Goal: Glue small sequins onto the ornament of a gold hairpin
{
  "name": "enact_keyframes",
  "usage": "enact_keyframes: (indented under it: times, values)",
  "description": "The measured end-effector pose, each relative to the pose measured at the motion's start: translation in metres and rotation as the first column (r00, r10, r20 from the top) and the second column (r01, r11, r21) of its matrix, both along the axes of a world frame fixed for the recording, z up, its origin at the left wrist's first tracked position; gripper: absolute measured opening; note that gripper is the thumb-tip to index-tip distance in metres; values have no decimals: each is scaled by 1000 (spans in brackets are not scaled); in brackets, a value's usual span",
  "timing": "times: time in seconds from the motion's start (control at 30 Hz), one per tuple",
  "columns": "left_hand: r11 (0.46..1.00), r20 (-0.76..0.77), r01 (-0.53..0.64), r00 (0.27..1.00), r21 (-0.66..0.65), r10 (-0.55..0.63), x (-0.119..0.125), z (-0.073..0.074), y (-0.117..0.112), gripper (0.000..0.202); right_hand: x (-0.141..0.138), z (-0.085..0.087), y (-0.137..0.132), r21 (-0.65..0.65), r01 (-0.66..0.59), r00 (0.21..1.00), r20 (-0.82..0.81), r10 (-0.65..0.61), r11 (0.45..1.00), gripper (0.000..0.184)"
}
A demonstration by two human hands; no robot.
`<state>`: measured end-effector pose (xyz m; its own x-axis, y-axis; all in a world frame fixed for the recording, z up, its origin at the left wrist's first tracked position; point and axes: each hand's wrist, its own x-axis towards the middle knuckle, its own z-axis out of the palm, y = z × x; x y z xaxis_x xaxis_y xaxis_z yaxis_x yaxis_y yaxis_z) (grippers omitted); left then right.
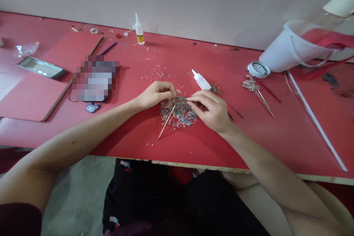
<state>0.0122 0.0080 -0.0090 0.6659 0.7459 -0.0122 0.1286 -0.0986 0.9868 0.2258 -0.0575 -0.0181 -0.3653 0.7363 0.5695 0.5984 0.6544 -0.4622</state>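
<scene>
My left hand (160, 94) is closed in a pinch on a hairpin. The thin metal shank of this hairpin (166, 122) slants down toward the table's front edge, while its head is partly hidden at my fingertips. Close by on the right, my right hand (210, 108) has its thumb and forefinger pinched together near the head; what they hold is too small to make out. Under both hands lies a pile of small shiny multicoloured chips (184, 117). A white glue bottle (201, 82) lies just beyond my right hand, beside more hairpins (231, 106) with bare metal heads.
A decorated hairpin (251, 84) lies right, near a small round container (259, 69) and a white bucket (290, 46). Another glue bottle (139, 31) stands at the back. Left are a blurred-out object (96, 81), a narrow box (41, 68) and red boards (30, 96).
</scene>
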Motion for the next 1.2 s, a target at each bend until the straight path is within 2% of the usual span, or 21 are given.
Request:
enact_keyframes:
  times: [1.2]
  values:
    - [1000, -7, -11, 1000, 8, 11, 0, 0, -1, 11, 0, -1, 0, 17, -7, 1000, 0, 7, 1000, 12]
